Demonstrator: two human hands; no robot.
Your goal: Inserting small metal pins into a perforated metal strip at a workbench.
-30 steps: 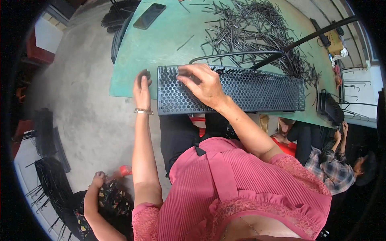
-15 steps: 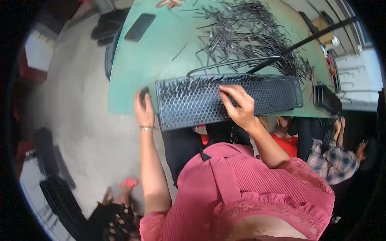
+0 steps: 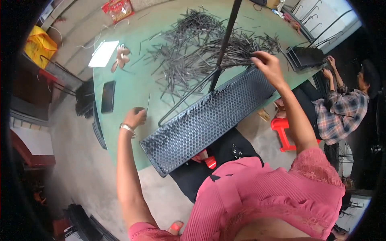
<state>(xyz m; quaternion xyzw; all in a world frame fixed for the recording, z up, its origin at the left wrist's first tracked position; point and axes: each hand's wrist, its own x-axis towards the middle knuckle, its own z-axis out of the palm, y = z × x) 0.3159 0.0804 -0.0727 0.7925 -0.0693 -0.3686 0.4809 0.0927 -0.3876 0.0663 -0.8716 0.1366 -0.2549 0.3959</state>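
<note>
A long black panel [image 3: 201, 128] full of small holes slants over my lap and the near table edge. Dark strips stick up along its far edge, and a bent metal rod runs beside it. My right hand [image 3: 270, 70] is over the panel's far right end, fingers curled together at the edge of a pile of thin black strips [image 3: 193, 52]. What they pinch is too small to make out. Left of the panel, my left hand [image 3: 134, 117] has its fingers bent closed at the lower end of one lone strip [image 3: 148, 102]. Whether it grips that strip is unclear.
The green table [image 3: 132, 92] carries a dark phone [image 3: 108, 97], a white sheet [image 3: 103, 54] and a brownish petal-shaped item [image 3: 121, 58]. A black post [image 3: 227, 38] rises past the panel. At right, a person in plaid [image 3: 341, 110] sits by a red stool [image 3: 282, 132].
My right hand has left the middle of the panel for the strip pile. My left hand has moved over the table to the lone strip. The view has turned, so the panel now appears slanted.
</note>
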